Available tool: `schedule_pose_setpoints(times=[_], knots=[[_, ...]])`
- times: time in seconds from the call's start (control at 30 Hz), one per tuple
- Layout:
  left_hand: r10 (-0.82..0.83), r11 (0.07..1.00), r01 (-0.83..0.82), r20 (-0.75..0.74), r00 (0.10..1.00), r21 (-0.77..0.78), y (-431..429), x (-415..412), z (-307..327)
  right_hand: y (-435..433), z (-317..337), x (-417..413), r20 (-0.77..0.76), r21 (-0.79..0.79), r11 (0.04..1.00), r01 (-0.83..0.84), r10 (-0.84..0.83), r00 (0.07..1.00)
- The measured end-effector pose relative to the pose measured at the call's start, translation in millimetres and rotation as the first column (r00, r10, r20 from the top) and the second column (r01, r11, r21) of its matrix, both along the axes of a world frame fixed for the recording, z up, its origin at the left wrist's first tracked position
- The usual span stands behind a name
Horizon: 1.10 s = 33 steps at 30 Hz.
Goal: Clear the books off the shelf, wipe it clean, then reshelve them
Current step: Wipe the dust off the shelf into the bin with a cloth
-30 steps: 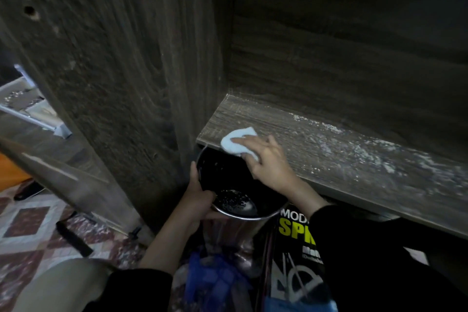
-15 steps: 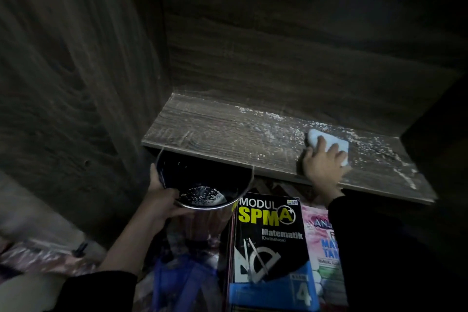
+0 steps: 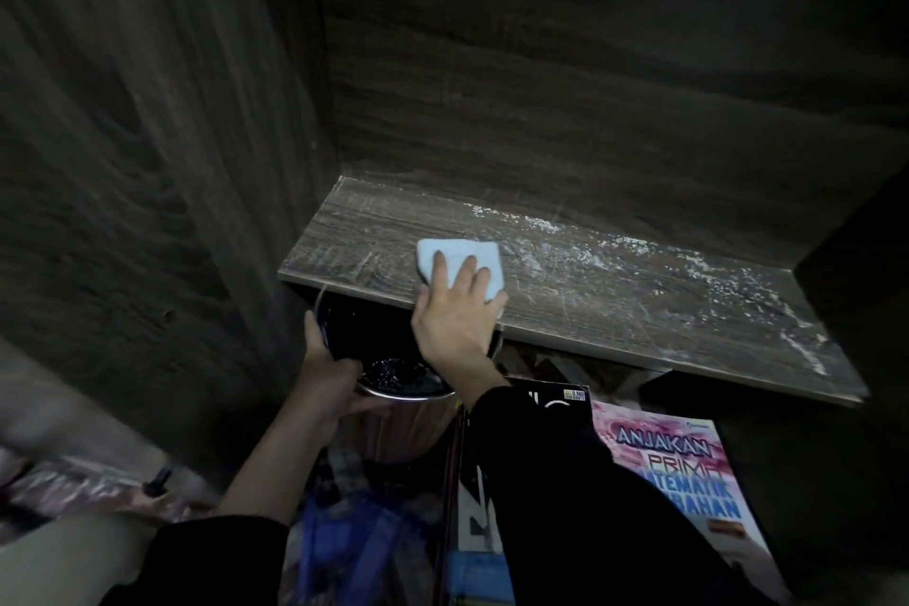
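Right hand point(image 3: 452, 315) is flat on the cloth point(image 3: 457, 249), fingers straight and slightly spread, pressing it down on the shelf point(image 3: 615, 310). The cloth is pale blue and folded, and it sits left of the middle of the board, close to the front edge. The palm hangs over that edge.

To the right of the cloth the wood is streaked with white dust point(image 3: 580, 246), thickest along the back and running out to the far right end. The strip to the left of the cloth looks much cleaner.

Left hand point(image 3: 327, 381) grips the bucket point(image 3: 403, 423), thumb hooked over the rim and fingers curled round the outside. The bucket sits just below the shelf's front edge, under the right wrist. It is dark inside, with something glinting at the bottom.

The books are off the shelf and lie lower down. A pink book point(image 3: 683, 482) lies face up, its cover reading "ANJAKAN PRIMA". A black book point(image 3: 556, 396) is just beside it, mostly hidden under the dark right sleeve.
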<state>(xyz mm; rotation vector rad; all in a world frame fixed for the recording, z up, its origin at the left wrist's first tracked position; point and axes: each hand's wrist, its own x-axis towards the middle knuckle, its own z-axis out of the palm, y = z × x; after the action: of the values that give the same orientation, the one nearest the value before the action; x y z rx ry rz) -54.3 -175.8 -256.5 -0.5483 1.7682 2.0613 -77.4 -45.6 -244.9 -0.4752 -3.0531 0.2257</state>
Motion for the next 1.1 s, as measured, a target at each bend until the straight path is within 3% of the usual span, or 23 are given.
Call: schedule_pose_setpoints(times=[0.13,0.23,0.3,0.4,0.5,0.53,0.63,0.73,0.87,1.1], knots=[[0.018,1.0,-0.018,0.0,1.0,0.002,4,1,5,-22,-2,4,0.004,0.112,0.966,-0.234,0.235,0.972],[0.01,1.0,-0.01,0.003,1.0,-0.016,6,2,8,-16,8,3,-0.043,0.047,0.939,-0.342,0.344,0.938],[0.013,1.0,-0.013,-0.002,1.0,-0.02,9,2,9,-4,14,-2,-0.16,-0.193,0.904,-0.382,0.355,0.921],[0.011,1.0,-0.011,-0.007,1.0,-0.013,11,3,8,19,28,-1,-0.307,-0.657,0.669,-0.347,0.183,0.934],[0.006,1.0,-0.006,0.0,1.0,-0.027,11,3,9,51,37,4,-0.32,-0.844,0.479,-0.24,-0.092,0.943],[0.006,1.0,-0.006,0.004,1.0,-0.029,11,2,8,66,37,6,-0.337,-0.844,0.49,-0.219,-0.165,0.927],[-0.002,1.0,0.002,0.011,1.0,-0.03,12,0,5,118,35,11,-0.411,-0.733,0.675,-0.085,-0.341,0.846],[-0.01,0.999,0.011,0.014,1.0,-0.034,10,-3,1,172,35,18,-0.368,-0.495,0.832,0.249,-0.461,0.808],[-0.033,0.999,0.033,0.005,0.999,-0.042,8,-6,-4,223,36,26,-0.268,-0.237,0.831,0.504,-0.555,0.788],[-0.054,0.998,0.053,-0.016,0.998,-0.044,6,-10,-10,240,22,11,0.063,-0.108,0.845,0.524,-0.521,0.851]])
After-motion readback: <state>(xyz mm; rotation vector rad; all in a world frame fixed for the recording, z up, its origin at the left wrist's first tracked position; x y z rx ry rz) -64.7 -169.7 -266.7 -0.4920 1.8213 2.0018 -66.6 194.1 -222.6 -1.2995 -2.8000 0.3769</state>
